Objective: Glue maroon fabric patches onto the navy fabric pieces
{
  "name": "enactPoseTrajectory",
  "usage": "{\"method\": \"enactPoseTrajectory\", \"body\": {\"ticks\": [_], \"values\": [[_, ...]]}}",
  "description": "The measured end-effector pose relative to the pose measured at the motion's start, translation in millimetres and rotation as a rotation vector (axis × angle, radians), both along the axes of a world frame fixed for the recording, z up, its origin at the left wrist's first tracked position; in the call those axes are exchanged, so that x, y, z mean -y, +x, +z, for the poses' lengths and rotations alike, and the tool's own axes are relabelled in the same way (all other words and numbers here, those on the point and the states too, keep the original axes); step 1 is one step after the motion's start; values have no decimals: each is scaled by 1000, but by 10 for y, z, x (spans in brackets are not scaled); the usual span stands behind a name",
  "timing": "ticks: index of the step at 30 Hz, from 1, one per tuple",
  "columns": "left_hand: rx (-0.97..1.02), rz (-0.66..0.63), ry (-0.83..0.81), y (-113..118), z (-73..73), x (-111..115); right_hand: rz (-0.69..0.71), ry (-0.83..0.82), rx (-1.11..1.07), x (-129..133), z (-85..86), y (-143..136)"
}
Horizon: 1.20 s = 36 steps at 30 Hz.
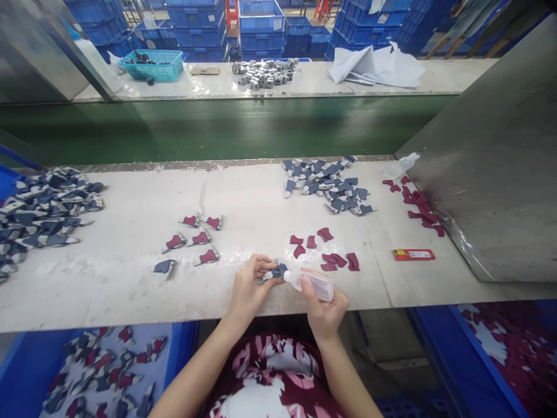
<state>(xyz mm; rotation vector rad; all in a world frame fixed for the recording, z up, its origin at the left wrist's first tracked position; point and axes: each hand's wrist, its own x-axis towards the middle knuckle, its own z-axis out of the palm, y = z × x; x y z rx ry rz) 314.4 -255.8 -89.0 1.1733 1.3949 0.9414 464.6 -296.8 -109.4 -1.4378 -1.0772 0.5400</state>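
Note:
My left hand (253, 284) is closed on a small grey and dark-blue moulded part (275, 271) just above the table's front edge. A translucent squeeze bottle (317, 285) lies in the grip of my right hand (327, 310), its nozzle pointing left and meeting the part, or very nearly so. Several loose maroon pieces (334, 260) lie on the table beyond the bottle. To the left are several grey parts with maroon faces (201, 237), and one with a dark-blue face (164, 266).
A heap of blue-grey parts (324, 183) sits farther back, with a larger pile (43, 209) at the left. Maroon pieces (421, 206) and a red box (413, 254) lie right, near a metal panel (496, 157). Blue bins (183, 348) stand below the table edge; a green belt (243, 128) runs behind.

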Motion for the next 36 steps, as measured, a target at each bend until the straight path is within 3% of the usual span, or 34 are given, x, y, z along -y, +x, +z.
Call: {"method": "enactPoseTrajectory", "body": {"ticks": [10,19,24,27,32,36], "values": [[-27,-15,20,6,-6,5,15,24,85,-44,144,153],[-50,-21,21,2,8,1,-24,120,249,4,133,253],[-38,-19,11,-4,19,-9,-57,71,22,7,68,295],[-7,-26,6,-19,18,-17,-67,66,-152,-117,109,296],[6,-58,25,-34,29,-27,198,68,-202,-531,313,107],[-8,-129,36,-56,58,-23,348,-24,-20,-835,371,-105]]}}
